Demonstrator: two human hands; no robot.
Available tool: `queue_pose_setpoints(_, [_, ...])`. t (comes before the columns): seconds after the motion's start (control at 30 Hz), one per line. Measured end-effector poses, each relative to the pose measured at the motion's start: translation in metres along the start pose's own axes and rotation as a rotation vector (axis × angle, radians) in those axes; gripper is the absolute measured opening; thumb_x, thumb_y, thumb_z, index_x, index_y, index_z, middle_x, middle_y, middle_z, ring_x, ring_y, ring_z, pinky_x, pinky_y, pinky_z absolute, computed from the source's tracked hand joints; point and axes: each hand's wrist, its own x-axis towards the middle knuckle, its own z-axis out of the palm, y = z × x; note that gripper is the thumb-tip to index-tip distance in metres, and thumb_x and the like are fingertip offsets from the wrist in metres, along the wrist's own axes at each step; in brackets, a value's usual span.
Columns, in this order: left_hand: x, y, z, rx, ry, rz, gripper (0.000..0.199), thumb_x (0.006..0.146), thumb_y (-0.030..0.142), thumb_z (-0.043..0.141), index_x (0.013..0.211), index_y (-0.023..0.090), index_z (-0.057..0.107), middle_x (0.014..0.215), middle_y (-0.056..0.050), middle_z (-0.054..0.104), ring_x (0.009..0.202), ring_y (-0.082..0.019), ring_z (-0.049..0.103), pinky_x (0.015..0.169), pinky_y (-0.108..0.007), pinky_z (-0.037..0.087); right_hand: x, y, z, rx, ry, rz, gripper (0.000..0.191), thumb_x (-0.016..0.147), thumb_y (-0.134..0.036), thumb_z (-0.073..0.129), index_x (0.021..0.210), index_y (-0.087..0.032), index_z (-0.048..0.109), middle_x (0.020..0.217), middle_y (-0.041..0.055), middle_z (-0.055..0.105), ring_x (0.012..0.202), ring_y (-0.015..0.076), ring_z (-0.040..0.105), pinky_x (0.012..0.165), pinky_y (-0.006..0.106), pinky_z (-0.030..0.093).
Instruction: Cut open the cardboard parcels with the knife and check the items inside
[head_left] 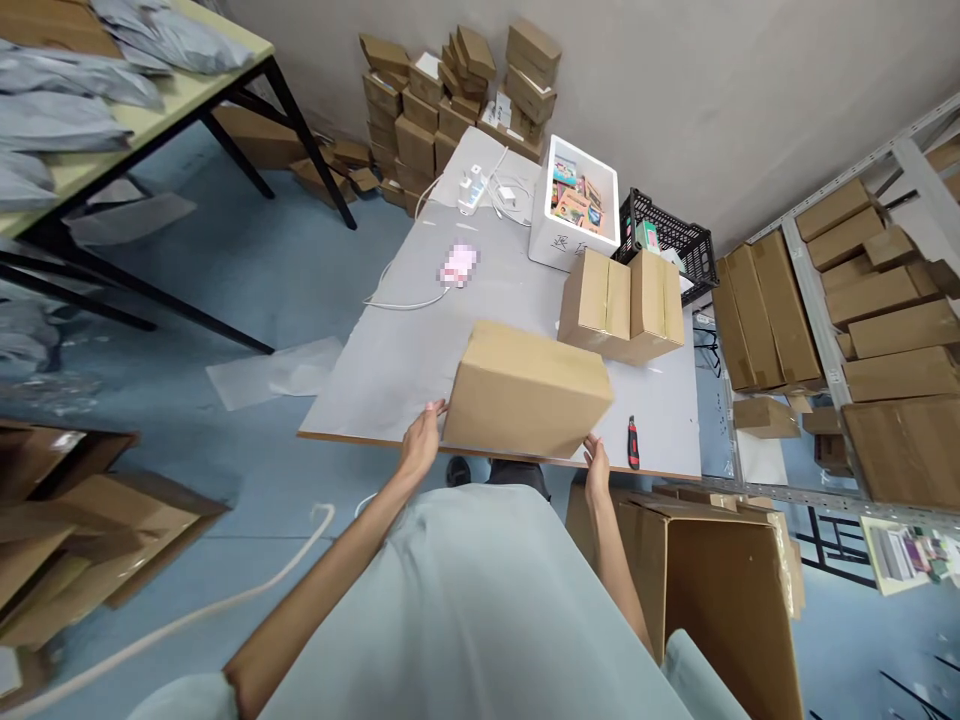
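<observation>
A closed brown cardboard box (529, 395) is at the front edge of the grey-white table (382, 370). My left hand (422, 438) touches the lower left side of the box, and my right hand (596, 462) is at its lower right corner. Both hands hold the box between them; the fingertips are partly hidden behind it. To the right of my right hand lies a red and black box cutter (633, 443). Two taped cardboard boxes (595, 297) (655, 302) stand side by side farther back on the right.
A white foam box (576, 240) with small colourful packs and a black crate (694, 240) stand at the back. A power strip (471, 190) with cables lies back left. An open carton (724, 600) is right of my body. Shelves (817, 330) hold boxes.
</observation>
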Motion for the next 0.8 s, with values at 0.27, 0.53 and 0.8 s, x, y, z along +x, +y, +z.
queue_pose_setpoints(0.27, [0.013, 0.026, -0.004, 0.031, 0.001, 0.060, 0.073, 0.103, 0.074, 0.040, 0.127, 0.019, 0.082, 0.148, -0.018, 0.076, 0.143, -0.037, 0.067, 0.131, -0.050, 0.045, -0.011, -0.032, 0.004, -0.010, -0.066, -0.088, 0.075, 0.094, -0.073, 0.059, 0.137, -0.017, 0.084, 0.153, 0.0166, 0.077, 0.149, 0.0327, 0.069, 0.122, 0.047, 0.055])
queue_pose_setpoints(0.53, [0.008, 0.004, -0.006, 0.019, -0.016, -0.005, 0.066, 0.103, 0.069, 0.045, 0.127, 0.019, 0.081, 0.147, -0.019, 0.077, 0.145, -0.035, 0.066, 0.133, -0.050, 0.044, -0.008, -0.027, 0.011, -0.053, -0.078, -0.006, 0.072, 0.092, -0.071, 0.065, 0.135, -0.016, 0.084, 0.154, 0.0190, 0.076, 0.150, 0.0344, 0.069, 0.117, 0.047, 0.058])
queue_pose_setpoints(0.8, [-0.010, -0.039, -0.005, 0.051, -0.043, -0.133, 0.086, 0.102, 0.082, 0.041, 0.136, 0.012, 0.076, 0.148, -0.025, 0.075, 0.147, -0.039, 0.068, 0.131, -0.056, 0.048, -0.010, 0.003, -0.009, -0.072, -0.066, 0.118, 0.068, 0.097, -0.071, 0.061, 0.136, -0.019, 0.082, 0.153, 0.0136, 0.078, 0.148, 0.0303, 0.070, 0.121, 0.047, 0.056])
